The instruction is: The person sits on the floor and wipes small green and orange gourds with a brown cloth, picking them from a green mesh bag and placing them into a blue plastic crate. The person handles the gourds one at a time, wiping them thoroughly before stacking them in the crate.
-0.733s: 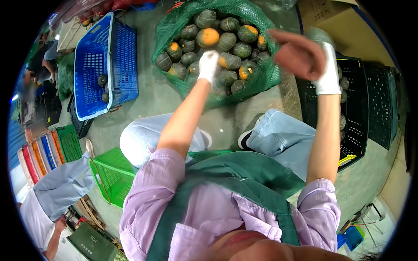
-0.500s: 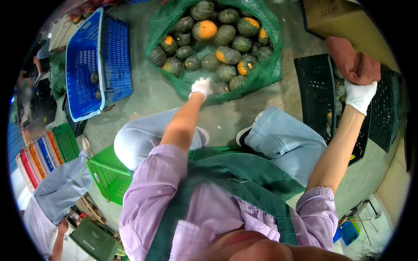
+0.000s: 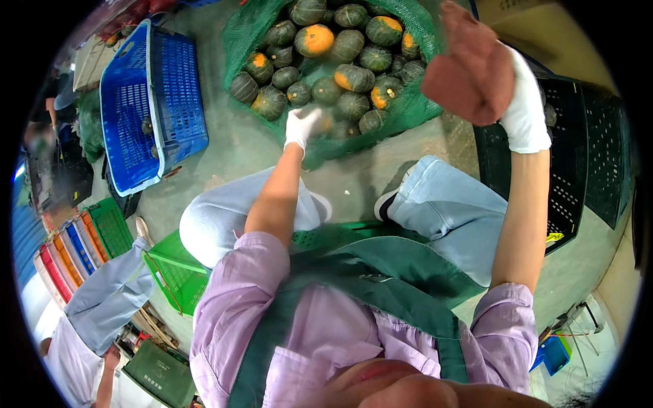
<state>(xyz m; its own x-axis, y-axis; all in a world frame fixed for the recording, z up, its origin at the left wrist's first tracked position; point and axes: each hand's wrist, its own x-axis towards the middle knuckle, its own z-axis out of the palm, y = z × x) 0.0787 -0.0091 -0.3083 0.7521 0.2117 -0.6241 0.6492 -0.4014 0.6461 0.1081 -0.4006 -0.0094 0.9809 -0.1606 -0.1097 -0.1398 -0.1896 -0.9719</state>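
A green mesh sack (image 3: 238, 51) full of dark green squashes (image 3: 353, 78), some with orange patches, lies in front of me. My white-gloved left hand (image 3: 303, 122) is at its near-left side with fingers curled; whatever they grip is unclear. At the sack's right, my gloved right hand (image 3: 520, 102) grips a reddish-brown cloth (image 3: 464, 85), which hides most of the fingers.
A blue basket (image 3: 117, 122) holding a few squashes stands left; black crates (image 3: 568, 177) are right, below cardboard (image 3: 544, 27). A green basket (image 3: 174, 272) is beside my left leg, near colored stacked crates (image 3: 68, 251). A co-worker's legs (image 3: 112, 292) show lower left.
My right hand with the cloth swung out rightward over the crates, then came back up and left toward the sack. My left hand drew down toward the near edge, then shifted slightly left and up.
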